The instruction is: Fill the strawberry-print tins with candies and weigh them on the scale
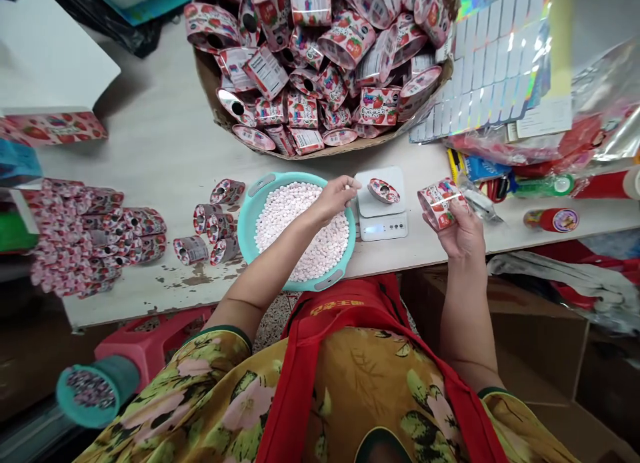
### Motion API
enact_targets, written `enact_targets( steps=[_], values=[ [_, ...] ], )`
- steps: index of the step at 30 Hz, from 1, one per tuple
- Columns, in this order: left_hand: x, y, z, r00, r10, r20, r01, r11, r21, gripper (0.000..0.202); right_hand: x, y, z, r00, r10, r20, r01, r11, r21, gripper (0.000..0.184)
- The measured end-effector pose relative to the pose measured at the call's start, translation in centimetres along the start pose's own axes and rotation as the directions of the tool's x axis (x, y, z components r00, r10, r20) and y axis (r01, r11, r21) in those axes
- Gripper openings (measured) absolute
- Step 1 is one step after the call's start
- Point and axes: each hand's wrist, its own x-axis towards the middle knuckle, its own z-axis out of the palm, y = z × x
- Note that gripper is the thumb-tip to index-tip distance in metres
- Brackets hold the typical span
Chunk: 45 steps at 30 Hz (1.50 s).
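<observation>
My left hand [336,199] is over the right rim of a turquoise plastic basin [243,233], fingers pinched together; what they hold, if anything, is too small to make out. Small pale pink candies [285,216] fill much of the basin. Just right of those fingertips, a white digital scale [384,227] carries a round strawberry-print piece [384,190] with a dark hole in it. Off to the scale's right, my right hand [463,233] grips a strawberry-print candy pack [441,203], its oval end turned toward the scale.
A large cardboard box [205,83] heaped with similar packs stands behind the basin. Several packs [220,226] stand left of the basin, near a bigger stack [80,236]. Silver sticker sheets [485,63], a yellow cutter [454,166] and a small red jar [553,219] lie on the right.
</observation>
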Motion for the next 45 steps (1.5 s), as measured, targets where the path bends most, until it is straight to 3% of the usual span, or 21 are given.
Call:
enact_targets(
  steps=[1,3,6,9,12,16,20,23,25,27,29,32,34,36,38,40,43,45],
  values=[
    [0.3,0.0,0.2,0.999,-0.009,0.053,0.004,0.995,0.100,0.009,-0.2,0.3,-1.2,0.999,-0.001,-0.045,0.002,1.000,0.002,0.042],
    [1.1,0.5,1.1,0.988,0.042,0.146,-0.093,0.926,0.365,0.017,-0.7,1.1,-2.9,0.995,0.009,-0.102,-0.008,1.000,0.009,0.042],
    [2.6,1.5,3.2,0.958,0.124,0.259,-0.270,0.697,0.664,0.025,-1.2,2.3,-4.1,0.991,0.028,-0.134,-0.023,0.999,0.042,0.045],
    [3.9,2.2,5.2,0.947,0.131,0.292,-0.317,0.496,0.808,0.029,-1.4,2.9,-4.8,0.988,0.035,-0.149,-0.024,0.997,0.076,0.047],
    [4.8,2.3,6.3,0.944,0.134,0.301,-0.329,0.413,0.849,0.032,-1.6,3.0,-5.5,0.987,0.040,-0.158,-0.026,0.995,0.092,0.047],
    [5.4,2.0,6.4,0.932,0.188,0.311,-0.364,0.499,0.787,0.032,-1.6,3.2,-6.6,0.984,0.040,-0.172,-0.022,0.994,0.106,0.047],
    [5.8,1.5,5.9,0.931,0.240,0.276,-0.360,0.735,0.575,0.021,-1.7,3.4,-7.2,0.980,0.044,-0.192,-0.022,0.993,0.115,0.045],
    [5.7,1.3,5.0,0.974,0.151,0.171,-0.189,0.953,0.238,0.010,-1.7,3.4,-7.1,0.981,0.044,-0.190,-0.022,0.993,0.116,0.044],
    [5.5,1.3,4.3,0.993,0.058,0.106,-0.067,0.994,0.082,0.012,-1.7,3.4,-7.0,0.980,0.032,-0.197,-0.010,0.994,0.108,0.043],
    [5.0,1.2,3.8,0.995,0.050,0.086,-0.060,0.990,0.125,0.015,-1.8,3.3,-6.8,0.979,0.023,-0.203,-0.002,0.995,0.104,0.042],
    [4.6,1.1,4.0,0.985,0.116,0.128,-0.156,0.915,0.372,0.016,-1.9,3.3,-6.4,0.979,0.023,-0.204,0.000,0.994,0.111,0.043],
    [4.3,0.7,5.3,0.952,0.184,0.244,-0.305,0.562,0.768,0.018,-2.1,3.3,-5.7,0.977,0.019,-0.211,0.006,0.993,0.116,0.043],
    [4.1,0.6,6.2,0.934,0.179,0.310,-0.355,0.365,0.860,0.025,-2.3,3.3,-5.2,0.979,0.020,-0.202,0.001,0.994,0.107,0.042],
    [3.4,0.8,6.1,0.931,0.183,0.316,-0.360,0.323,0.875,0.031,-2.4,3.2,-4.5,0.985,0.025,-0.171,-0.010,0.996,0.085,0.041],
    [1.7,1.5,4.3,0.947,0.229,0.224,-0.300,0.385,0.873,0.027,-2.6,3.2,-3.7,0.990,0.025,-0.140,-0.018,0.998,0.054,0.039],
    [-1.5,2.2,0.7,0.953,0.295,0.069,-0.210,0.478,0.853,0.024,-2.7,3.4,-2.5,0.994,0.020,-0.108,-0.017,1.000,0.025,0.039],
    [-9.3,2.3,-6.6,0.912,0.363,-0.190,-0.075,0.604,0.793,0.024,-2.6,3.9,-0.1,0.999,0.026,-0.035,-0.026,0.999,-0.024,0.042],
    [-15.3,0.9,-11.3,0.875,0.318,-0.366,0.073,0.659,0.748,0.031,-2.6,4.4,1.8,1.000,0.027,-0.001,-0.027,0.998,-0.061,0.043]
  ],
)
